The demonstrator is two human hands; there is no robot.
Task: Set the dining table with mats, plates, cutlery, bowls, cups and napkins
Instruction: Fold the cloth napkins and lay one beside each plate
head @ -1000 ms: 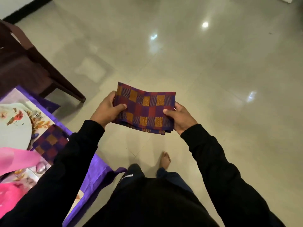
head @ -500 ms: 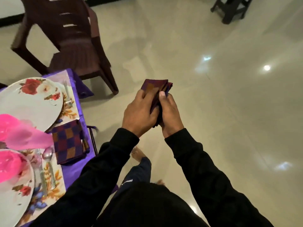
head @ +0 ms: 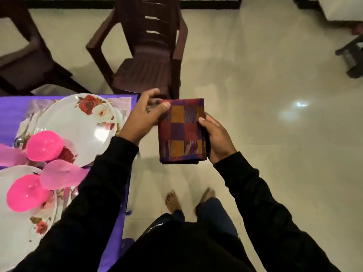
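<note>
Head view, looking down. A folded checked napkin (head: 182,131), in purple, maroon and ochre squares, is held flat in the air between both hands, above bare floor (head: 275,134) and just off the right-hand edge of the table (head: 125,193). The left hand (head: 144,117) pinches the napkin's upper left corner, thumb on top and fingers curled behind; the right hand (head: 218,140) grasps the right edge, thumb pressed on the upper face and fingers wrapped beneath. Both sleeves are black. The table, covered in a purple cloth, occupies the lower left; its far edge runs level across the frame and its right edge descends toward the person's body. On it lie two white floral plates, a far plate (head: 78,126) and a near plate (head: 23,218), each carrying a bright pink bowl: far bowl (head: 45,146), near bowl (head: 27,193). A paler pink shape (head: 60,174) lies between the plates; what it is cannot be told. Cutlery beside the plates is too blurred to describe. A dark brown plastic chair (head: 145,54) stands just beyond the table's far right corner, and part of a second chair (head: 25,61) stands to the far left. The person's bare feet (head: 172,199) rest on the pale tiles, which extend unobstructed to the right of the napkin.
</note>
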